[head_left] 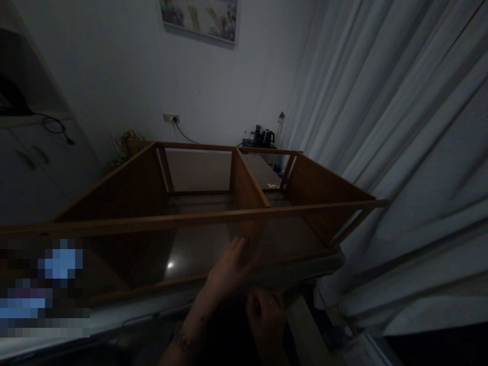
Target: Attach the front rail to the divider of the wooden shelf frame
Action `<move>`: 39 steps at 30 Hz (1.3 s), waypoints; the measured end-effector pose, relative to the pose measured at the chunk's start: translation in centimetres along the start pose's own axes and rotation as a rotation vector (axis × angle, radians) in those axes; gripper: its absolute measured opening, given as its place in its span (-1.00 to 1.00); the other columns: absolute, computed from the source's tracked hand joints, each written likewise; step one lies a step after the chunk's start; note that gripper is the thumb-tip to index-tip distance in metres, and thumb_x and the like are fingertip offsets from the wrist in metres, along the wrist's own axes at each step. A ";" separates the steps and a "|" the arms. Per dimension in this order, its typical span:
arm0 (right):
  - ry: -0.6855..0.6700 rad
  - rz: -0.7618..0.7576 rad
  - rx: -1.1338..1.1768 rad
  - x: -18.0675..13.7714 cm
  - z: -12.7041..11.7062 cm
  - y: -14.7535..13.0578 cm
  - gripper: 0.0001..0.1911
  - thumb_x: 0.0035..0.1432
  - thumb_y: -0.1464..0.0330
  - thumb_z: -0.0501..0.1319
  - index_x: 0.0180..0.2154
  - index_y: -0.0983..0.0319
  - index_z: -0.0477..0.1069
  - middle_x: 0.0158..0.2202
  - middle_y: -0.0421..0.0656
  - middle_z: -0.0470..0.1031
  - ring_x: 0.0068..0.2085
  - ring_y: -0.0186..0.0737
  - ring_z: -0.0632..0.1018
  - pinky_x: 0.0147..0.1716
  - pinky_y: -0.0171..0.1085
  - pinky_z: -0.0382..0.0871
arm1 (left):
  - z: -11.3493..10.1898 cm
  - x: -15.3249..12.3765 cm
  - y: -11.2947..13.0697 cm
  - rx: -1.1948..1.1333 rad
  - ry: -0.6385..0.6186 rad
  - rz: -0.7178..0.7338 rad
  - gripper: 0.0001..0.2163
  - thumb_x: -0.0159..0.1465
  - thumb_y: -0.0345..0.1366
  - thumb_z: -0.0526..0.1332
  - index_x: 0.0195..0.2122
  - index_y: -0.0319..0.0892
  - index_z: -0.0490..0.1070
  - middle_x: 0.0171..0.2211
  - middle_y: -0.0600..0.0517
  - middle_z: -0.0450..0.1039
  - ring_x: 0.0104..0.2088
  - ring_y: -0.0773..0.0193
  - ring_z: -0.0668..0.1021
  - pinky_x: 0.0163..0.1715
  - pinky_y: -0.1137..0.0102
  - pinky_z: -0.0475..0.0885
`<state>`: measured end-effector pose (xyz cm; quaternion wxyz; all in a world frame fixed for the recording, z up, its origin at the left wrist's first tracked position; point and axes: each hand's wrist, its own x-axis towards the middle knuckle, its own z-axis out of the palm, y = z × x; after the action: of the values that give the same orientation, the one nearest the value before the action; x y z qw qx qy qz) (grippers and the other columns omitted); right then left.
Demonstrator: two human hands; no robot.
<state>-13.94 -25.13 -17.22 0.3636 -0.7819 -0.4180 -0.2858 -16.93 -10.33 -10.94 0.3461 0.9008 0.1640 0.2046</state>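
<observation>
A brown wooden shelf frame (183,219) lies on a table in front of me, with open bays split by a middle divider panel (249,180). My left hand (231,267) reaches over the near lower rail, fingers stretched out beside the foot of that divider. Blur and dim light hide whether the fingertips touch the wood. Below it, close to my body, my right hand (269,312) is curled with thumb and fingers drawn together. Whatever it may hold is too dark to see. A bracelet (182,335) circles my left wrist.
White curtains (412,152) hang close along the right side. A black kettle (268,137) stands on a small dark stand by the back wall. White cabinets (41,157) are at the left. A cord runs from a wall socket (171,118). The lower left is pixelated.
</observation>
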 end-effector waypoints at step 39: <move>-0.015 -0.191 0.156 -1.7 0.0 3.4 -0.67 0.28 0.47 -0.02 0.02 0.14 0.34 -0.25 -0.12 0.54 -0.07 -0.15 0.52 -0.13 -0.08 0.51 | 0.0 -0.1 0.2 -0.009 0.011 -0.003 -0.49 0.23 0.00 0.09 0.13 -0.16 0.17 0.15 -0.15 0.22 0.14 0.09 0.32 0.10 0.20 0.26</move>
<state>-11.79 -27.22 -19.63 0.3915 -0.7098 -0.5142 -0.2800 -17.00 -10.50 -10.87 0.3497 0.8978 0.1662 0.2101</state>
